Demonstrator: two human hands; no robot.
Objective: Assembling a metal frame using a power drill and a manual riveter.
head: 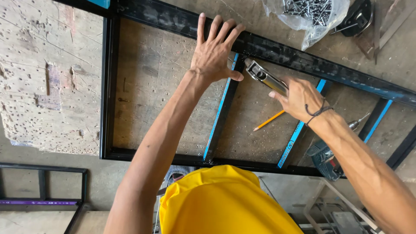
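Note:
A black metal frame (108, 86) with blue-taped cross bars lies on a worn wooden board. My left hand (214, 50) presses flat, fingers spread, on the frame's long top bar (303, 56) where a cross bar (221, 112) meets it. My right hand (299, 97) grips a silver hand riveter (264, 77), its nose pointed at that joint just beside my left thumb. A yellow pencil (268, 120) lies on the board below my right hand.
A clear bag of rivets (310, 13) sits at the top right beside a dark tool (357, 17). A power drill (327, 158) lies under my right forearm. Another black frame (43, 186) lies at the lower left. Yellow cloth (221, 203) fills the bottom centre.

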